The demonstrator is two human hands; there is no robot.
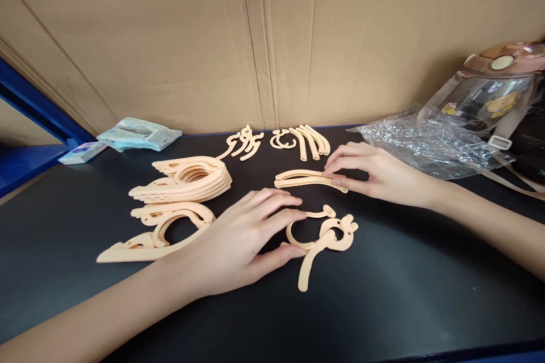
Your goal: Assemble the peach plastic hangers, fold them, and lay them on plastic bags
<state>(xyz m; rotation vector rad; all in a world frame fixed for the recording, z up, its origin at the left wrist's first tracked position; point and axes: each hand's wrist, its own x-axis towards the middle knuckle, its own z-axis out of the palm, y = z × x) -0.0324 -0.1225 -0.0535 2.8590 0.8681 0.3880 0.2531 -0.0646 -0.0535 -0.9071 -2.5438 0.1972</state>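
My left hand [251,238] rests low over the table, thumb and index finger on either side of a thin peach plastic hook [293,233]. Joined or overlapping with this hook are a round animal-head piece [344,238] and a short curved arm [312,266]; a small piece with an oval end [327,211] lies just behind. Farther back, my right hand [366,173] pinches the right end of a pair of long curved plastic bars [298,180]. Left of my left hand are a folded plastic hanger [159,235] and a stack of similar hangers [187,181], partly hidden by my wrist.
Behind lie small hook pieces [247,142], thin curved hooks [281,139] and several curved bars [313,142]. A tissue pack [140,134] and a smaller packet [83,153] sit back left. Clear plastic wrap [417,142] and a strapped bottle [485,96] stand right, before a cardboard wall [191,39].
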